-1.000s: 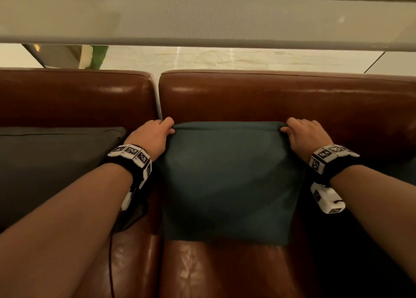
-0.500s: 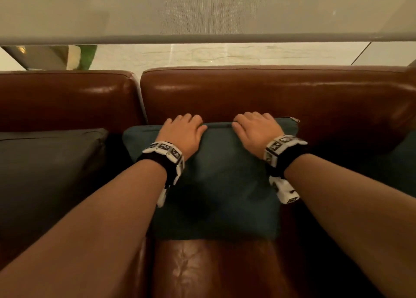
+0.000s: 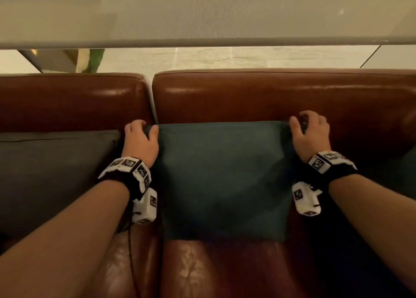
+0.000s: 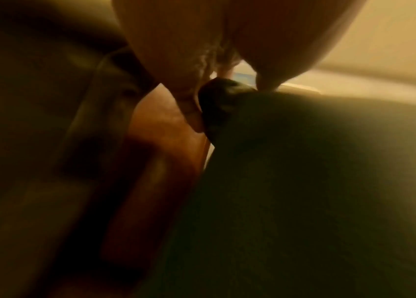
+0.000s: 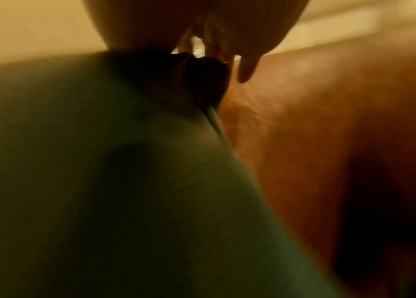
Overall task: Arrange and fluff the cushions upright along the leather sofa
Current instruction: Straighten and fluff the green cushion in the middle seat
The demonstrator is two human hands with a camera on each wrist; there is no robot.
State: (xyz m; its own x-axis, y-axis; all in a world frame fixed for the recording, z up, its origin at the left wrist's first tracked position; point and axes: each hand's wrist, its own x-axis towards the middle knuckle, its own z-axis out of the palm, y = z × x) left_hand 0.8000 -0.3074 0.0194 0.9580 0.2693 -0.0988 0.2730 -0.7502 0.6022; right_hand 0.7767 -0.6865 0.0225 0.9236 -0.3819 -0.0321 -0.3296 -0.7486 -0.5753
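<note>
Now gripping again at the teal cushion's (image 3: 225, 176) two top corners: left hand (image 3: 139, 143) curled round the left corner, right hand (image 3: 309, 135) curled round the right, after pressing side by side on the middle of the top edge half a second ago. Pulling the cover taut and square, so likely finishing a fluffing stroke. Standing upright against the backrest of the leather sofa (image 3: 270, 97), bottom edge on the seat. Leaning beside it, at the left, a dark grey cushion (image 3: 49, 169). Showing no readable brand or writing; only black-and-white marker squares on the wristbands (image 3: 130, 168).
</note>
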